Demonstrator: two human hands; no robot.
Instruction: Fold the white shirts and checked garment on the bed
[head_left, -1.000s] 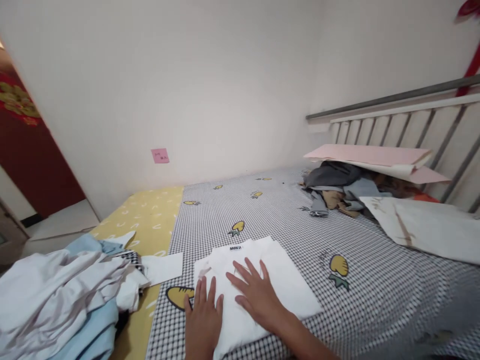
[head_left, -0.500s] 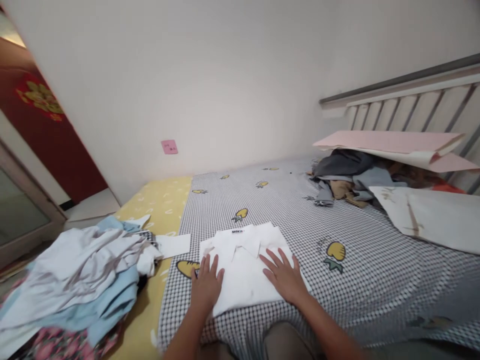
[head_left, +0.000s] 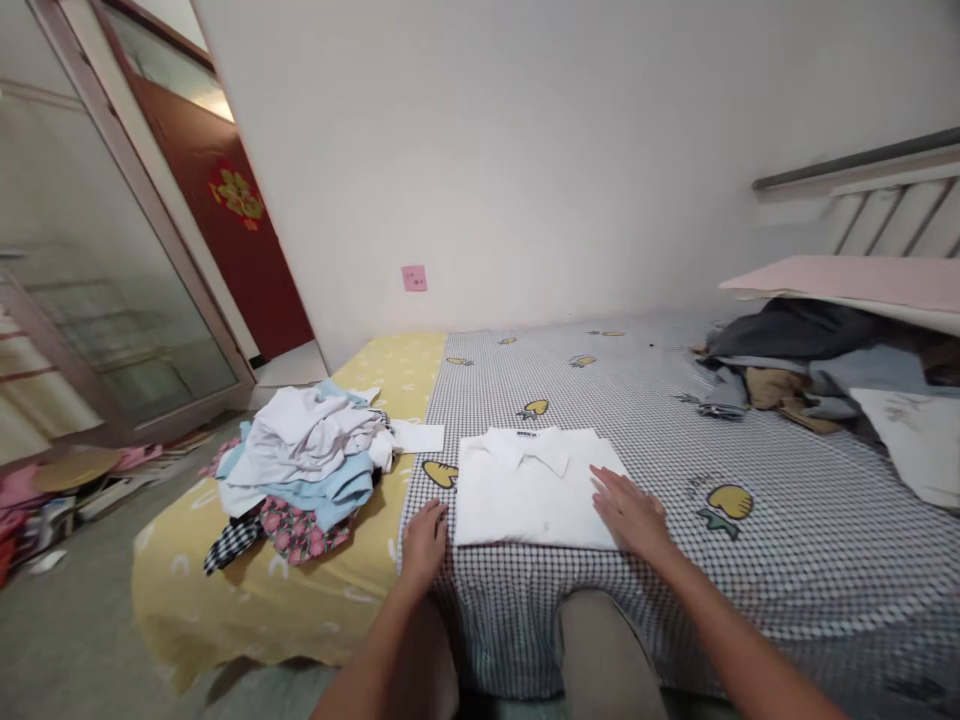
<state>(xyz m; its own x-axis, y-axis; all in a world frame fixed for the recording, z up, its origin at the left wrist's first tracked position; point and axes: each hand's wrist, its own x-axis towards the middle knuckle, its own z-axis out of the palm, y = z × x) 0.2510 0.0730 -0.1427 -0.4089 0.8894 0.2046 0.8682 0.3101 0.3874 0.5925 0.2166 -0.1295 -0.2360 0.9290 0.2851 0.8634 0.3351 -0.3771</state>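
Note:
A white collared shirt (head_left: 517, 500) lies folded into a flat rectangle near the bed's front edge, its collar and label at the far side. My right hand (head_left: 630, 510) rests on the shirt's right side with fingers stretched out, holding nothing. Just off the shirt's left edge, my left hand (head_left: 425, 542) is over the checked sheet (head_left: 480, 590), fingers slightly bent and apart, with nothing in them. Left of the shirt, a white card (head_left: 420, 437) sticks out from a loose heap of clothes (head_left: 315, 440).
The heap stands on a yellow cloth (head_left: 300, 605) covering the bed's left end. At the right, more clothes (head_left: 795, 345) lie under a pink board (head_left: 847, 280), by a bed rail (head_left: 892, 215). A wall (head_left: 525, 170) runs behind the bed; a glass door (head_left: 112, 250) stands at left.
The view has swung left, showing more floor and door. My left hand has come off the shirt onto the sheet beside it. My right hand has shifted to the shirt's right edge.

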